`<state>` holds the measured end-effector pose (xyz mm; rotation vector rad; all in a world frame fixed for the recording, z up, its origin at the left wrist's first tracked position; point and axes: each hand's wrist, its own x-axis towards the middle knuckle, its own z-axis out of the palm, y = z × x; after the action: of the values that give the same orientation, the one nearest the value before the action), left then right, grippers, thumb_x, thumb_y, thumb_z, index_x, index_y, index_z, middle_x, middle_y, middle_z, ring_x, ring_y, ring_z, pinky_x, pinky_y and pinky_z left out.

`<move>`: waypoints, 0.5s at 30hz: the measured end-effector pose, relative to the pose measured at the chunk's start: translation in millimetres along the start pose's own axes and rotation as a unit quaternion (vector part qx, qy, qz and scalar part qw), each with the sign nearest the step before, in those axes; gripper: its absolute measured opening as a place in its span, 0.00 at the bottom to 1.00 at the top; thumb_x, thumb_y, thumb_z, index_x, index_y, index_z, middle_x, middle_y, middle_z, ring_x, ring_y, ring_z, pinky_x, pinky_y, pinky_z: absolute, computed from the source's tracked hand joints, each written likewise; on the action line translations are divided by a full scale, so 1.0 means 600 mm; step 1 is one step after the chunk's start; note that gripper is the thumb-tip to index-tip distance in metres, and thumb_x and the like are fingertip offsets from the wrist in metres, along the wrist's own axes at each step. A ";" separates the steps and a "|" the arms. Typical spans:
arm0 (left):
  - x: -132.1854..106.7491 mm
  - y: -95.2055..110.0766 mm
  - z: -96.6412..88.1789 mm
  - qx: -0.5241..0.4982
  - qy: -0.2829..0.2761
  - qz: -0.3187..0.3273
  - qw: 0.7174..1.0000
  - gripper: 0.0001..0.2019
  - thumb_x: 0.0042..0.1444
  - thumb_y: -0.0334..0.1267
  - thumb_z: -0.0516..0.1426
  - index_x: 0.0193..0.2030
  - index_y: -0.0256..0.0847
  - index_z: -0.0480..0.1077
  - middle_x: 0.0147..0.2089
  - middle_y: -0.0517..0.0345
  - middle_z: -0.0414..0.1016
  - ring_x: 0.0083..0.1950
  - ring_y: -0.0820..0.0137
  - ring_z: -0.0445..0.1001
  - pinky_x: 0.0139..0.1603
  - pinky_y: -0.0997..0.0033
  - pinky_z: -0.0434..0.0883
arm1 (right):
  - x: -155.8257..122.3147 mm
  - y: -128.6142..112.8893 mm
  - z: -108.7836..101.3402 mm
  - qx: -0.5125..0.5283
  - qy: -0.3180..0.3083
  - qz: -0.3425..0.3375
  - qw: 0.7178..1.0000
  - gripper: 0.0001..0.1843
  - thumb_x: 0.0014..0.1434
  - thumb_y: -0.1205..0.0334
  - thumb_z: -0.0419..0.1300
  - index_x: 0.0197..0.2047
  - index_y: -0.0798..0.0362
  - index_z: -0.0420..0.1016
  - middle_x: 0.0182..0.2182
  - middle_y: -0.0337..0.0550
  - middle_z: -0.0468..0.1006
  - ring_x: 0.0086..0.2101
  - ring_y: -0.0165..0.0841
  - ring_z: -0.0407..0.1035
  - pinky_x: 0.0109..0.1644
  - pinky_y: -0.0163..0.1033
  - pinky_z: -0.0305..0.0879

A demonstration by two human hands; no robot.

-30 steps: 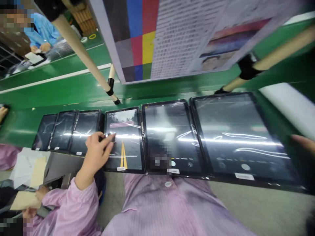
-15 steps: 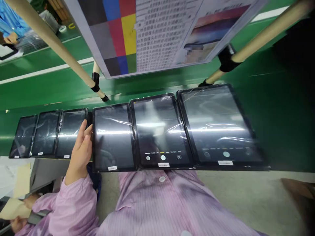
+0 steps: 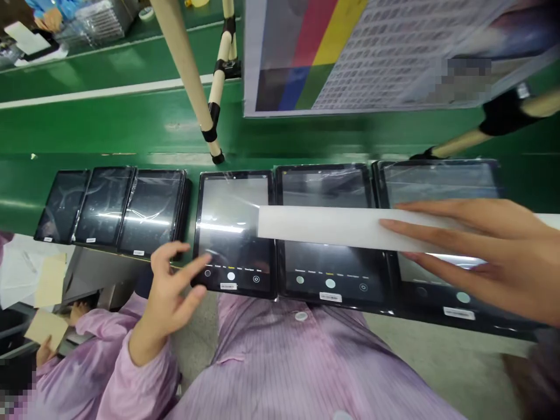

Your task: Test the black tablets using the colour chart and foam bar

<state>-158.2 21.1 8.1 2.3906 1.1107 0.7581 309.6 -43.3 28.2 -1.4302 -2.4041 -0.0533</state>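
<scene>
Tablets, 3, lit, in a row along the bench [image 3: 144, 128], 12 o'clock taken as away from the wearer: left tablet [image 3: 230, 245], middle tablet [image 3: 326, 259], right tablet [image 3: 437, 181], long axes roughly 12 to 6, each with a round button and a pale label toward its 6 o'clock edge. Strip, white [image 3: 319, 228], 1 piece: long axis near 9 to 3 o'clock, thus across the tablets; in the grip of the right hand [image 3: 499, 256], fingers laid along and about it, bare end pointing to 9 o'clock. It crosses in front of the middle tablet, that end overlapping the 3 o'clock border of the left tablet; contact with glass, cannot tell. Left hand [image 3: 172, 294], 1: grip empty, fingers parted and half curled, at the lower left corner of the left tablet; tablet body lies between 1 and 2 o'clock from it, index fingertip over the glass, touch not certain. Nearer hand to the left tablet: left; to the right tablet: right, in front of its lower half. Dark tablets [image 3: 151, 213], 3 across, at 10 to 11 o'clock from the left hand, the nearest apparently stacked. Printed chart [image 3: 350, 64], 1, beyond the row, at 12 o'clock from the middle tablet.
</scene>
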 end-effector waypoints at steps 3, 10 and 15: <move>-0.031 0.037 -0.006 0.123 -0.064 0.057 0.989 0.16 0.65 0.42 0.56 0.58 0.50 0.76 0.55 0.47 0.60 0.59 0.55 0.60 0.62 0.50 0.59 | 0.009 0.016 0.019 -0.011 -0.020 -0.025 0.999 0.34 0.68 0.59 0.55 0.74 0.31 0.52 0.55 0.49 0.73 0.47 0.43 0.73 0.48 0.51 0.69; -0.029 0.048 0.025 0.119 -0.016 0.104 0.987 0.15 0.66 0.43 0.55 0.54 0.46 0.78 0.47 0.50 0.56 0.52 0.57 0.59 0.62 0.49 0.59 | 0.000 0.027 0.015 0.028 -0.059 0.036 0.997 0.31 0.67 0.57 0.56 0.70 0.25 0.59 0.57 0.44 0.73 0.49 0.44 0.73 0.52 0.54 0.69; -0.021 0.038 0.029 0.148 -0.018 0.120 0.981 0.15 0.67 0.45 0.54 0.53 0.49 0.79 0.44 0.51 0.60 0.48 0.60 0.60 0.60 0.51 0.59 | 0.009 0.019 0.004 0.023 -0.062 0.041 0.997 0.31 0.66 0.59 0.58 0.69 0.26 0.61 0.58 0.43 0.73 0.49 0.43 0.73 0.51 0.51 0.69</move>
<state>-141.3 -4.7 3.5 2.8164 0.9897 0.6598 316.5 -32.4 26.2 -1.5519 -2.4248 0.1130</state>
